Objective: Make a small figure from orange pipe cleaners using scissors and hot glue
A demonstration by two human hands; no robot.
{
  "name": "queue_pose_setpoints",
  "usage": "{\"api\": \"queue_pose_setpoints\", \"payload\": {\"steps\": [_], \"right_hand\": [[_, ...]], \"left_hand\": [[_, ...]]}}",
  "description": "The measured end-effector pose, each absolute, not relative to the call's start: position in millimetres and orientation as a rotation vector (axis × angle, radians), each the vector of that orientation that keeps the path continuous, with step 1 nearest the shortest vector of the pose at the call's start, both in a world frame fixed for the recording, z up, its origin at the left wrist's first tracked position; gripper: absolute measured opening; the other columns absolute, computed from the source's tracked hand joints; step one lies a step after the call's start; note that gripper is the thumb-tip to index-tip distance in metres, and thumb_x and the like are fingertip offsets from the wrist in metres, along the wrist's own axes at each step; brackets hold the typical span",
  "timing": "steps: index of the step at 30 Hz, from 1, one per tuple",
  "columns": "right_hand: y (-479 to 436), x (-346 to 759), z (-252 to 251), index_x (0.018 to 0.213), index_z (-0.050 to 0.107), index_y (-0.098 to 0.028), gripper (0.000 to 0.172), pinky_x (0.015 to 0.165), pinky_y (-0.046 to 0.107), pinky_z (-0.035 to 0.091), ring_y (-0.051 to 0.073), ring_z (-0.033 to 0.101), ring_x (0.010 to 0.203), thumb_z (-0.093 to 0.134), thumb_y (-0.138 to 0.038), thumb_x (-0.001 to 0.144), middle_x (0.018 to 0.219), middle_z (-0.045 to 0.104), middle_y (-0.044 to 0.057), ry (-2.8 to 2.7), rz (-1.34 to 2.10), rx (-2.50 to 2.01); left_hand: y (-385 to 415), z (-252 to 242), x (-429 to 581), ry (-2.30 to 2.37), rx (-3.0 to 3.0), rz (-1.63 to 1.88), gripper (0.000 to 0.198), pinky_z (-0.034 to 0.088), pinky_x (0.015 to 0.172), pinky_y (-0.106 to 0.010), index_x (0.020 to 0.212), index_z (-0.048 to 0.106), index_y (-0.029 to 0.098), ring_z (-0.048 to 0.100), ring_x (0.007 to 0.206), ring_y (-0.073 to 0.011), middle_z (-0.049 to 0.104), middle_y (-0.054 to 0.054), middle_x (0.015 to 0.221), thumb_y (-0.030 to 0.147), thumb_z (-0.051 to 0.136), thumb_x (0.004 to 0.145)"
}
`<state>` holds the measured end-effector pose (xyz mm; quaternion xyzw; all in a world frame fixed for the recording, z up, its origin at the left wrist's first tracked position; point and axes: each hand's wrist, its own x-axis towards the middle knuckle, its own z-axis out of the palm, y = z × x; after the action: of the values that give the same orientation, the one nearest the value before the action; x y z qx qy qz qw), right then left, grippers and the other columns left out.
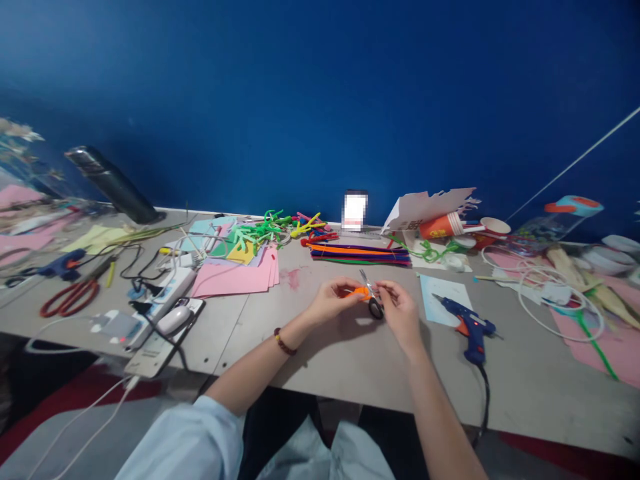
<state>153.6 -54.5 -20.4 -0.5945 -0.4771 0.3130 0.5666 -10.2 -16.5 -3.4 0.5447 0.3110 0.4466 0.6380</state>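
Observation:
Near the middle of the table my left hand (336, 299) pinches a small bent orange piece (361, 293) that looks like pipe cleaner. My right hand (400, 312) is closed beside it, fingertips against small scissors (375, 307) with black handles. The scissors' blades point away from me, close to the orange piece. My right fingers partly hide the grip. Behind my hands lies a bundle of pipe cleaners (360, 255) in purple, orange and other colours. To the right, a blue glue gun (470, 325) rests partly on a light blue sheet (435, 298).
Pink paper (233, 280) and green pipe-cleaner pieces (265, 230) lie left of centre. A power strip (167, 300), phone (150, 357) and red-handled scissors (70, 298) sit farther left. A dark flask (115, 187) leans near the wall. A paper cup (443, 227) lies at the back right.

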Motion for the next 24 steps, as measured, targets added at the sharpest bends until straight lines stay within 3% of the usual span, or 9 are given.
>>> {"api": "queue_pose_setpoints", "payload": {"steps": [4,6,9,12,15,20,24], "right_hand": [[-53.8,157.2,-24.4,0.099,0.066,-0.024,0.025,0.090,0.040,0.045,0.023,0.059,0.104,0.052,-0.034,0.081,0.113,0.064,0.008,-1.265,0.434,-1.456],[-55.1,158.1,-23.4,0.084,0.069,-0.023,0.018,0.093,0.041,0.042,0.024,0.058,0.105,0.055,-0.035,0.081,0.112,0.064,0.009,-1.313,0.280,-1.478],[-55.6,159.1,-22.5,0.062,0.065,-0.023,0.023,0.093,0.043,0.041,0.024,0.059,0.096,0.058,-0.037,0.080,0.102,0.066,0.009,-1.350,0.159,-1.512],[-54.4,159.5,-22.6,0.084,0.069,-0.024,0.017,0.094,0.043,0.041,0.025,0.056,0.104,0.053,-0.031,0.081,0.112,0.062,0.009,-1.371,0.125,-1.523],[-54.8,158.7,-21.1,0.098,0.066,-0.024,0.027,0.093,0.041,0.041,0.025,0.055,0.106,0.044,-0.026,0.083,0.110,0.062,0.009,-1.381,0.169,-1.514],[-58.9,156.5,-16.5,0.096,0.061,-0.023,0.029,0.076,0.034,0.045,0.021,0.059,0.076,0.037,-0.037,0.089,0.074,0.063,0.003,-1.229,0.448,-1.508],[-57.9,154.0,-15.0,0.094,0.063,-0.022,0.031,0.077,0.033,0.046,0.020,0.060,0.081,0.048,-0.047,0.085,0.086,0.066,0.005,-1.206,0.618,-1.409]], "left_hand": [[-14.4,-3.2,-11.2,0.678,1.096,0.938,0.029,0.053,0.077,-0.033,0.080,0.071,0.015,0.067,0.074,-0.0165,0.072,-0.008,0.083,0.034,0.081,0.060],[-12.8,-3.2,-12.1,0.661,1.057,0.912,0.029,0.053,0.077,-0.032,0.079,0.071,0.014,0.067,0.073,-0.0155,0.072,-0.008,0.083,0.033,0.082,0.059],[-11.8,-1.6,-12.6,0.675,1.011,0.902,0.030,0.053,0.078,-0.033,0.078,0.070,0.013,0.067,0.072,-0.0159,0.072,-0.008,0.081,0.032,0.082,0.058],[-11.8,0.6,-12.1,0.705,0.976,0.904,0.031,0.053,0.079,-0.034,0.076,0.069,0.013,0.068,0.072,-0.0163,0.072,-0.007,0.079,0.032,0.084,0.055],[-11.6,1.1,-11.7,0.702,0.977,0.898,0.031,0.053,0.080,-0.033,0.075,0.070,0.013,0.068,0.071,-0.0157,0.072,-0.007,0.078,0.032,0.084,0.055],[-11.6,1.2,-11.7,0.677,0.997,0.895,0.030,0.053,0.081,-0.034,0.076,0.070,0.013,0.068,0.072,-0.0163,0.072,-0.007,0.079,0.032,0.083,0.057],[-12.8,2.5,-11.7,0.686,1.030,0.908,0.031,0.054,0.080,-0.034,0.077,0.070,0.013,0.067,0.073,-0.0163,0.072,-0.008,0.079,0.033,0.083,0.057]]}}
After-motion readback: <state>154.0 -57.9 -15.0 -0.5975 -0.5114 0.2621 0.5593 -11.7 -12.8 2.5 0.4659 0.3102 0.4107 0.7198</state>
